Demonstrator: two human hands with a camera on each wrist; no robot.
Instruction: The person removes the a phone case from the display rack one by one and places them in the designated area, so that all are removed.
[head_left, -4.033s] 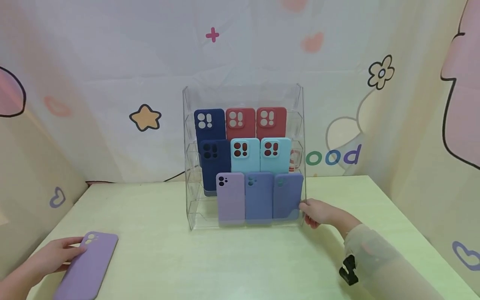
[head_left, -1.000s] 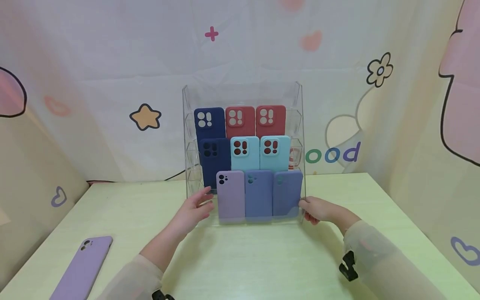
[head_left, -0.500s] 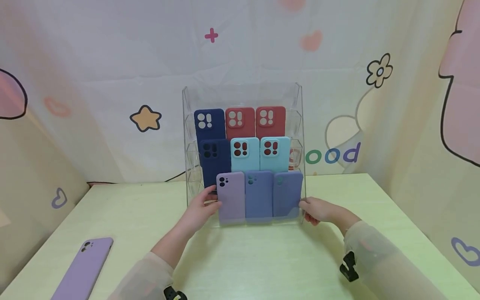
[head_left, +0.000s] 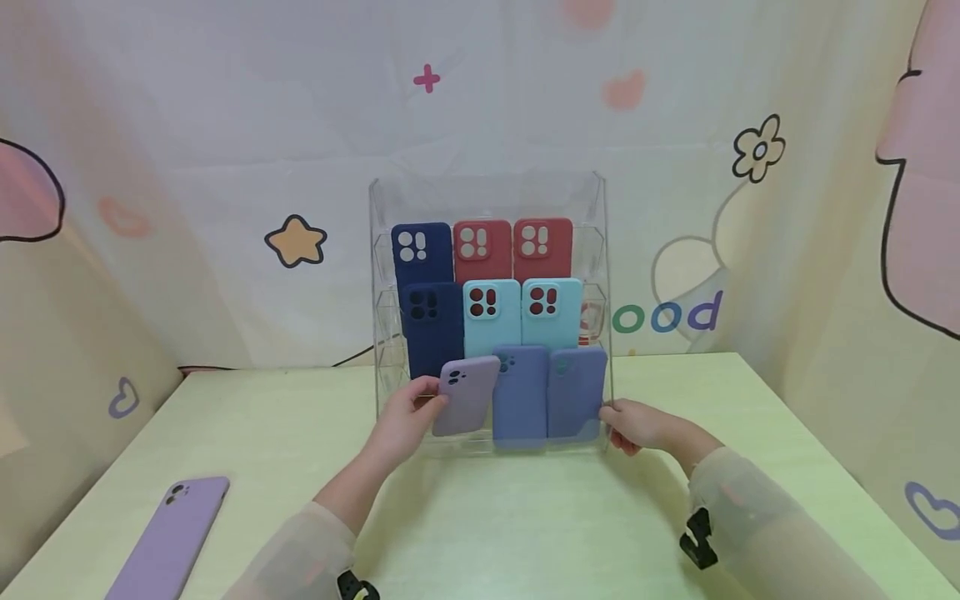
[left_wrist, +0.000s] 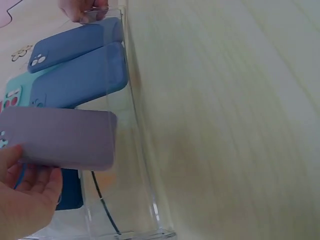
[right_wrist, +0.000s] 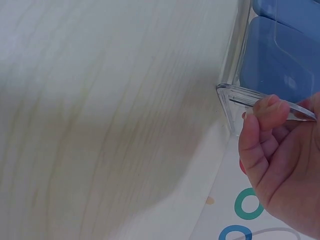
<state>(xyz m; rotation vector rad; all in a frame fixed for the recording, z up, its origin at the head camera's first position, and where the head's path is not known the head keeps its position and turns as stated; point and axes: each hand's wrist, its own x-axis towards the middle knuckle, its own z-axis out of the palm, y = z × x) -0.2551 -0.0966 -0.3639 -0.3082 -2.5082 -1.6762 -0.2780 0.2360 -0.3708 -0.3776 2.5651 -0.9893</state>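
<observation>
My left hand (head_left: pixel 405 423) pinches a light purple phone case (head_left: pixel 467 396) by its left edge. The case is tilted, raised in front of the bottom tier of a clear acrylic rack (head_left: pixel 491 185). In the left wrist view, the thumb lies on the face of the purple case (left_wrist: pixel 65 137) and the fingers are behind it. My right hand (head_left: pixel 636 423) grips the rack's lower right side edge; the right wrist view shows thumb and fingers on the clear side panel (right_wrist: pixel 245 96). Beside the held case, two blue phone cases (head_left: pixel 520 400) stand in the bottom tier.
Higher tiers hold two navy cases (head_left: pixel 422 250), two red cases (head_left: pixel 482 250) and two light turquoise cases (head_left: pixel 491 321). Another purple phone case (head_left: pixel 168 537) lies on the pale table (head_left: pixel 525 525) at the left. A patterned curtain (head_left: pixel 225 108) stands behind.
My left hand let go of the purple case lying at the left, reached to the rack, and lifted its purple case up and tilted it. My right hand stayed on the rack.
</observation>
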